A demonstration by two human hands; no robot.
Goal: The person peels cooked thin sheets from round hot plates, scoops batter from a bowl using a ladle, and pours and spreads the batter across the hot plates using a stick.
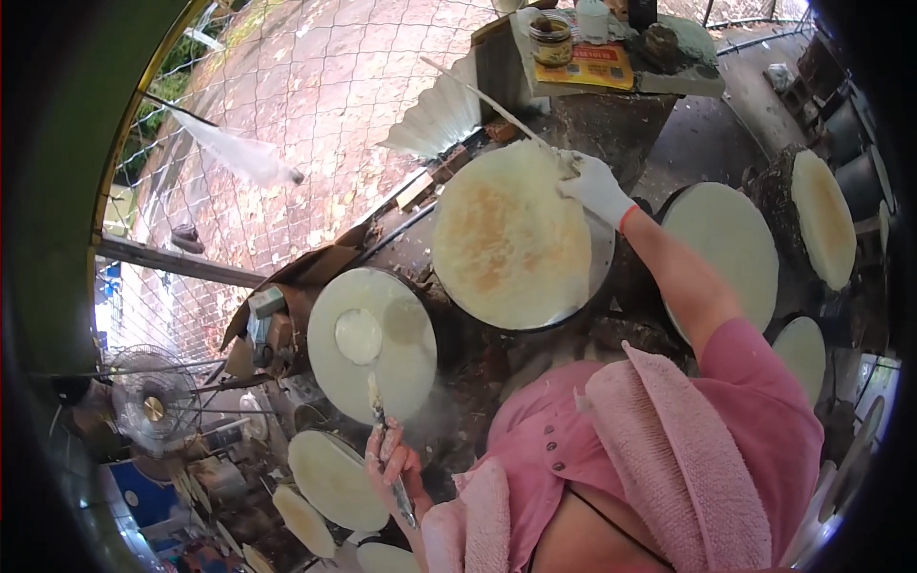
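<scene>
My left hand (390, 460) is closed around the handle of a ladle. Its flat round head (358, 336) rests over pale batter (406, 377) spread on a round griddle at centre left. My right hand (594, 188), in a white glove with an orange cuff, is closed at the far right edge of a large thin pancake (511, 234). This pancake is pale with browned patches and covers most of its griddle (600, 258). A long thin stick (478, 94) runs up to the left from the gloved fingers, which partly hide its end.
More round griddles with pale sheets (721, 253) (336, 477) stand to both sides. A browned pancake (822, 220) is at far right. At the back, a stand (702, 81) carries a jar (550, 40). Wire mesh (287, 105) lies beyond, and a fan (153, 406) at left.
</scene>
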